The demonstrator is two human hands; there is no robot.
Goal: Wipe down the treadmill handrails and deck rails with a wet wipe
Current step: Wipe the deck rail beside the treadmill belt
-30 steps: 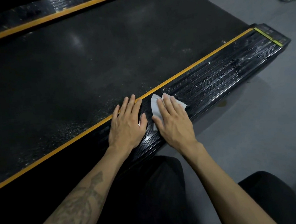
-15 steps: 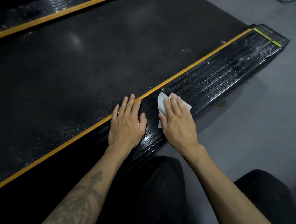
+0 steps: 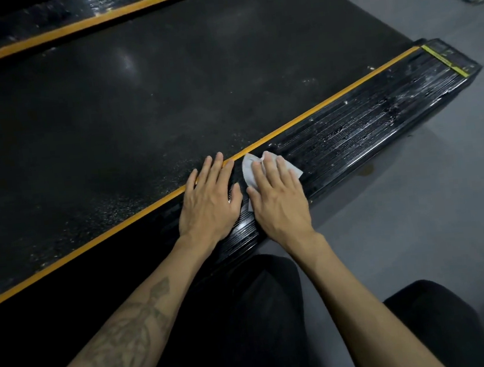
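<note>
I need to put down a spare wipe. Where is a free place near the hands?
Free: the ribbed deck rail between the wet wipe and its yellow-marked end, though it looks wet; also the belt beyond the orange stripe. Crowded: where left hand and right hand lie.

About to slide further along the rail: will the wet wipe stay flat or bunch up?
The wet wipe looks thin and floppy, already creased under the right hand, so it may bunch. Flat fingers should drag it along the ribbed, wet-looking deck rail.
</note>
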